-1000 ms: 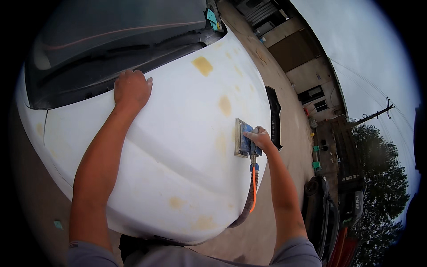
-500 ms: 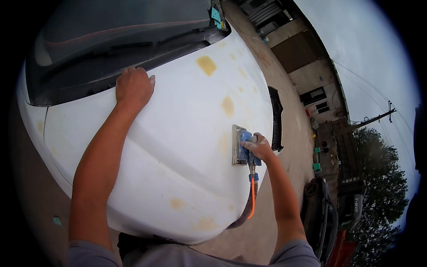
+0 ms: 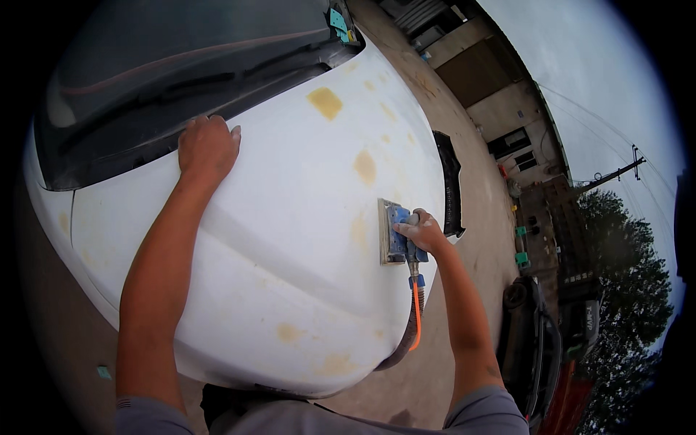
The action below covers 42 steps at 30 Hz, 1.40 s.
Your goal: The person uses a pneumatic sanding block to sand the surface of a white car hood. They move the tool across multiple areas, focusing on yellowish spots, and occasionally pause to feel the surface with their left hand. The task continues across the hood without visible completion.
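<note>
A white car hood with dull yellowish patches spreads out in front of me. My right hand is closed over the top of a blue rectangular sander, whose flat pad lies against the hood near its front edge. An orange air line and a dark ribbed hose lead from the tool back toward me. At the hood's rear edge, by the windshield, my left hand rests with its fingers curled over the rim. Its fingertips are partly hidden.
Black wipers lie below the windshield. Teal abrasive sheets sit at its far corner. A black car part lies beyond the hood's front. Dark parked vehicles stand at right, with a building farther off.
My view has shifted slightly, so the hood appears a little farther left. The sander has moved slightly toward the hood's front edge. My left hand stays at the rear rim.
</note>
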Available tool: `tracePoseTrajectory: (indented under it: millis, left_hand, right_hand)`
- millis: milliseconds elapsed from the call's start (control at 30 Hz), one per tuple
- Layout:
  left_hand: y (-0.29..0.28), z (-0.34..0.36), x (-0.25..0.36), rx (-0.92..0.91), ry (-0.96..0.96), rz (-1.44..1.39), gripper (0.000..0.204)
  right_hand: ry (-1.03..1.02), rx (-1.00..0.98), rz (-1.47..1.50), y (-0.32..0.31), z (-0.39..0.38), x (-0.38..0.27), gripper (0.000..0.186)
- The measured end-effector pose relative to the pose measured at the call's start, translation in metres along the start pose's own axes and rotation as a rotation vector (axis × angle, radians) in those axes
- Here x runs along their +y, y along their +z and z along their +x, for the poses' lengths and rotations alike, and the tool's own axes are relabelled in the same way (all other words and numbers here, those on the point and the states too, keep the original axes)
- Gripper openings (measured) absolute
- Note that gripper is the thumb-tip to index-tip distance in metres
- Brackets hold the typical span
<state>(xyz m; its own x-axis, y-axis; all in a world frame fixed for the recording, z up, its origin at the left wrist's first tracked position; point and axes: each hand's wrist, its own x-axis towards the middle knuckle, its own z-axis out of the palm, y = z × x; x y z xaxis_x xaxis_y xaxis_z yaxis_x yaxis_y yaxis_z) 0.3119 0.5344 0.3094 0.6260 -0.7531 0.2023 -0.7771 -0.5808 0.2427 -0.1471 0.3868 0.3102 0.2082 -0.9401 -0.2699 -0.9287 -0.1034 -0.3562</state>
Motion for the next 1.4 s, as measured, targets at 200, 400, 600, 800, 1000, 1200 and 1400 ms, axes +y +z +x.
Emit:
tracePoseTrajectory:
  millis: [200,400,600,800,1000,1200,1400]
  left_hand:
    - [-0.002,0.003,0.0,-0.063,-0.034,0.008,0.042]
    - [-0.004,-0.002,0.003,0.023,-0.013,-0.001,0.042]
    - [0.004,0.002,-0.003,-0.021,-0.025,0.028,0.041]
    - [-0.004,0.0,0.002,-0.006,-0.016,0.018,0.042]
    - [-0.001,0.003,0.0,-0.015,-0.019,0.037,0.041]
    - [0.0,0.002,0.003,-0.014,-0.022,0.027,0.04]
    - [0.002,0.001,0.002,0.023,0.0,0.041,0.041]
  right_hand:
    - [-0.016,-0.002,-0.102,0.014,-0.043,0.004,0.098]
    - [-0.05,0.02,-0.02,-0.003,0.012,-0.006,0.093]
    - [-0.095,-0.021,-0.19,0.017,-0.05,0.021,0.098]
    - [-0.09,0.03,-0.133,-0.01,0.006,-0.003,0.093]
    - [-0.126,-0.057,-0.176,0.003,-0.025,0.02,0.096]
    - [-0.057,-0.008,-0.123,-0.009,-0.007,0.026,0.096]
    - [-0.101,-0.064,-0.142,-0.006,0.006,0.03,0.1]
